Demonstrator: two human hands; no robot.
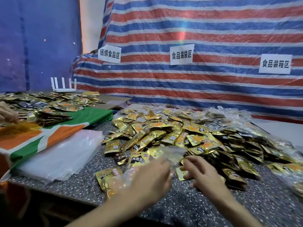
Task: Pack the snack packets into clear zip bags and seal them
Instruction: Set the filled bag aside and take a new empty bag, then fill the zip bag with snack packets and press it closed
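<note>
A big heap of gold snack packets (188, 135) covers the speckled table (188, 208). My left hand (150, 179) holds a clear zip bag (173, 154) whose open end rises between my two hands; packets show through its lower part (113, 179). My right hand (203, 171) pinches a gold packet (182, 173) just right of the bag. Both hands are blurred.
A stack of clear zip bags (65, 153) lies at the left beside an orange, green and white cloth (41, 138). Filled clear bags (221, 117) lie at the back right. Another person's hand (7, 114) works at a second packet pile (49, 105). A white router (64, 86) stands behind.
</note>
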